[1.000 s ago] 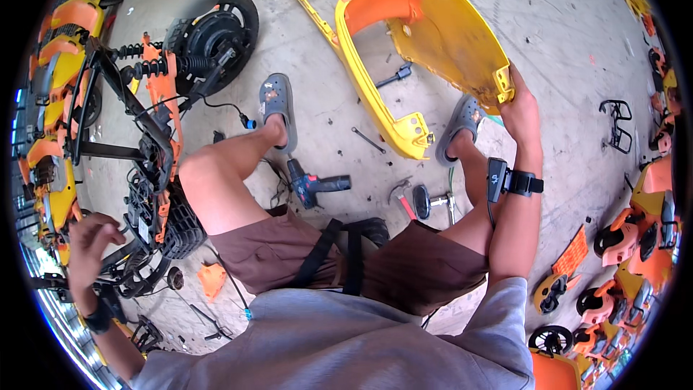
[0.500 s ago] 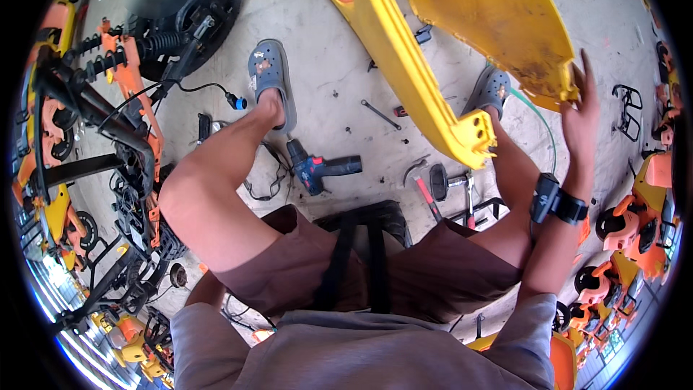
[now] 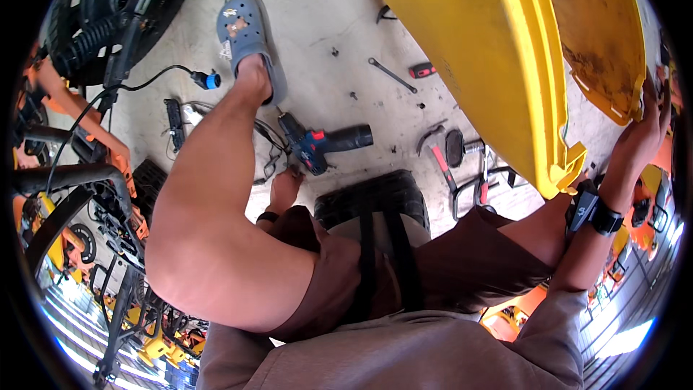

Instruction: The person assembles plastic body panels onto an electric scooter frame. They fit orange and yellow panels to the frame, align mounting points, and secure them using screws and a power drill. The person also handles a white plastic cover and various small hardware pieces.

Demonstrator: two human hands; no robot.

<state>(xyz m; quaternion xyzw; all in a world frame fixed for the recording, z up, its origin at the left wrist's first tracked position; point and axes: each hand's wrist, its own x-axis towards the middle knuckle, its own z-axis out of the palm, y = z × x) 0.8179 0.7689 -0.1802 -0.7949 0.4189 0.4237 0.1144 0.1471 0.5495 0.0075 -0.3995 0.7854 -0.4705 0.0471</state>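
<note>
A large curved yellow plastic body panel (image 3: 476, 50) stands tilted at the upper right, its hollow side facing right. My right hand (image 3: 647, 121) grips its lower right edge, with the fingers partly hidden along the rim. My left hand (image 3: 286, 186) reaches out under my left thigh, low by the floor. Just above and right of it lies a blue-and-black cordless drill (image 3: 312, 146). Thin black cables (image 3: 268, 146) run beside that hand. Its fingers are small and partly hidden, so whether they hold anything cannot be made out.
A wrench (image 3: 392, 75), a red-handled screwdriver (image 3: 422, 70) and a hammer (image 3: 437, 155) lie on the concrete floor. At left stand a black wheel (image 3: 119, 11) and an orange frame with a blue-ended cable (image 3: 208, 80). A black crate-like seat (image 3: 372, 191) is under me.
My left hand has come into view near the drill. The yellow panel and my right hand have shifted right, and the panel now looks larger. The whole view has tilted.
</note>
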